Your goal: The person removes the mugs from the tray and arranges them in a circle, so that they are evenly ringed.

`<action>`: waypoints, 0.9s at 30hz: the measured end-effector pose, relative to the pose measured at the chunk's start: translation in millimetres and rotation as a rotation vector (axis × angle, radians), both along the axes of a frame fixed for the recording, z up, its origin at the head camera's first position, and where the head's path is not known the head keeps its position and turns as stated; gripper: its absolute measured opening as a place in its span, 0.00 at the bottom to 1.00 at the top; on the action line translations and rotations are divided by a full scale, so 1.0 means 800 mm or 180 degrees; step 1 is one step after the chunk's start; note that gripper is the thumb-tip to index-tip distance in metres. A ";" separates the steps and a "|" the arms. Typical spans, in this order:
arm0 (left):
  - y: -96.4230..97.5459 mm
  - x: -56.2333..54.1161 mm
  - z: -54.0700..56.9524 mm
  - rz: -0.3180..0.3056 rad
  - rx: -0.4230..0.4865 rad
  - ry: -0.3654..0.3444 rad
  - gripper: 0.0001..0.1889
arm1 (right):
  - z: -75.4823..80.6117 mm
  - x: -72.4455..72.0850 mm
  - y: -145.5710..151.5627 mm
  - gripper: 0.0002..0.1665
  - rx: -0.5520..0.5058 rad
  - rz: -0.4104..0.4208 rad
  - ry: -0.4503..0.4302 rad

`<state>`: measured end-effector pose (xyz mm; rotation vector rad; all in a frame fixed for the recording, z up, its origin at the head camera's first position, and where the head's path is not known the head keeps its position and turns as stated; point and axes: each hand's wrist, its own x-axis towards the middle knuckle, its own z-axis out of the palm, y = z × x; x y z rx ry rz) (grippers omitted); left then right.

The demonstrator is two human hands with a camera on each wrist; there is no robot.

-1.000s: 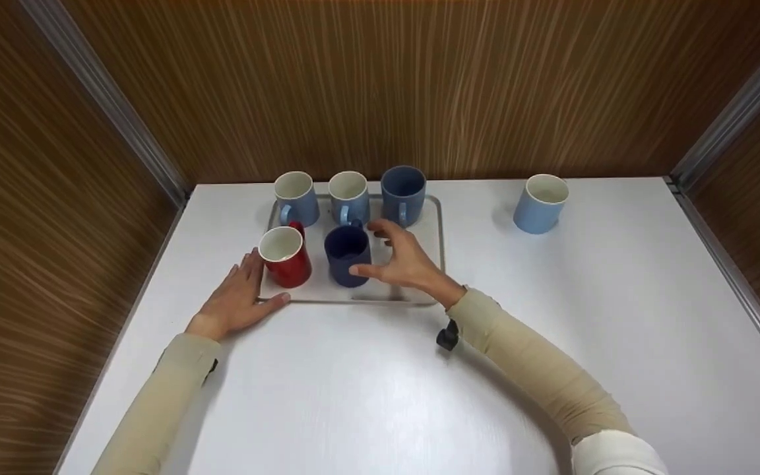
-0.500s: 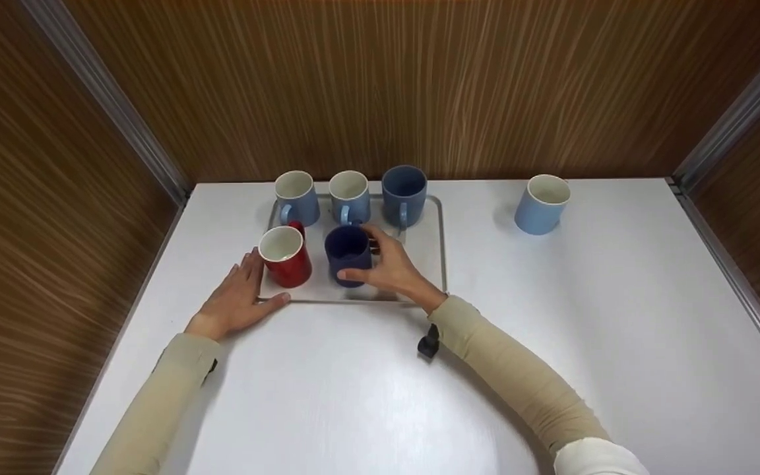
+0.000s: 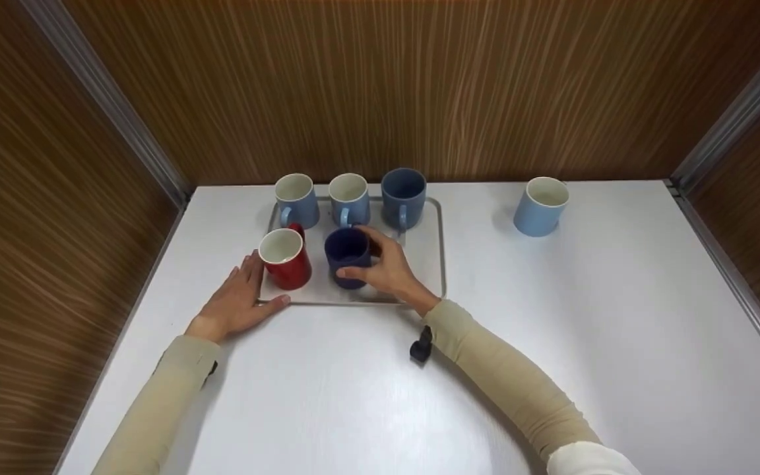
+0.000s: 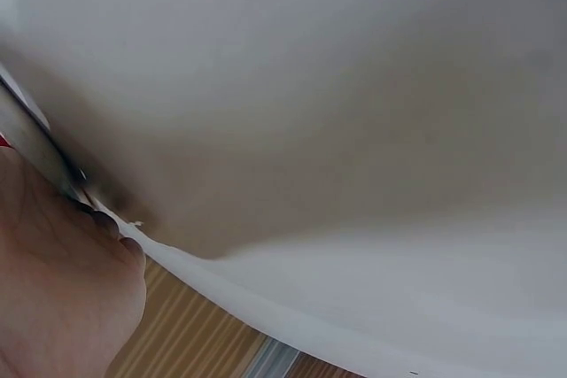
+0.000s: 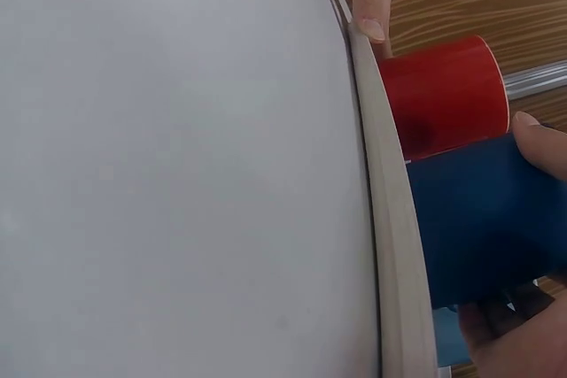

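Note:
On the low-rimmed tray [image 3: 423, 264], a dark blue mug [image 3: 340, 260] stands upright in the front row. My right hand [image 3: 390, 267] grips it from the right side, thumb in front and fingers behind. In the right wrist view the mug [image 5: 478, 219] sits between that thumb and the fingers. To its left is a red mug [image 3: 287, 267] with a white inside, its handle pointing back. My left hand [image 3: 238, 300] rests at the tray's front left corner, fingers straight along the left side and thumb at the front rim. The left wrist view shows this hand [image 4: 66, 281] against the tray's edge.
Two light blue mugs [image 3: 301, 211] and a grey-blue mug [image 3: 403, 198] line the back of the tray. Another light blue mug [image 3: 538, 214] stands alone on the white table [image 3: 584, 330] at the back right. Wood-grain panels [image 3: 419, 86] enclose the table.
My right hand has moved left onto the dark blue mug, and its fingers have closed round it. My left hand and the other mugs have stayed in place.

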<state>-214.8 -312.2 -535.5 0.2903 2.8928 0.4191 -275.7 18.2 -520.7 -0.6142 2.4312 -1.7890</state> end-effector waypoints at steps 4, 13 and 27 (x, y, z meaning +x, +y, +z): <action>0.001 -0.002 -0.001 0.0016 -0.0011 -0.0054 0.63 | 0.002 0.001 0.000 0.55 0.0021 -0.0055 -0.0037; -0.001 -0.001 -0.001 0.0010 -0.0008 -0.0092 0.64 | 0.008 0.006 0.008 0.54 0.0092 -0.0091 0.0039; -0.001 -0.001 -0.001 0.0039 -0.0011 -0.0105 0.63 | 0.041 0.023 0.046 0.55 -0.0006 -0.0002 0.0211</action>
